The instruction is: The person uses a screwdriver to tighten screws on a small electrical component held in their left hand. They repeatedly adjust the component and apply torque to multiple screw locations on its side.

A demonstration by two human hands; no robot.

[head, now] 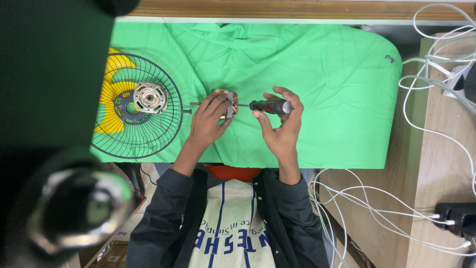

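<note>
My left hand grips a small fan motor with copper windings, held just above the green cloth; a thin shaft sticks out of it to the left. My right hand holds a screwdriver with a dark red and black handle, lying level, its tip pushed into the motor's right side. Both hands are near the middle of the cloth.
A black wire fan guard lies at the left on a yellow blade, with a round metal motor cover on it. White cables and black plugs lie on the wooden surface at right. A dark blurred object fills the left foreground.
</note>
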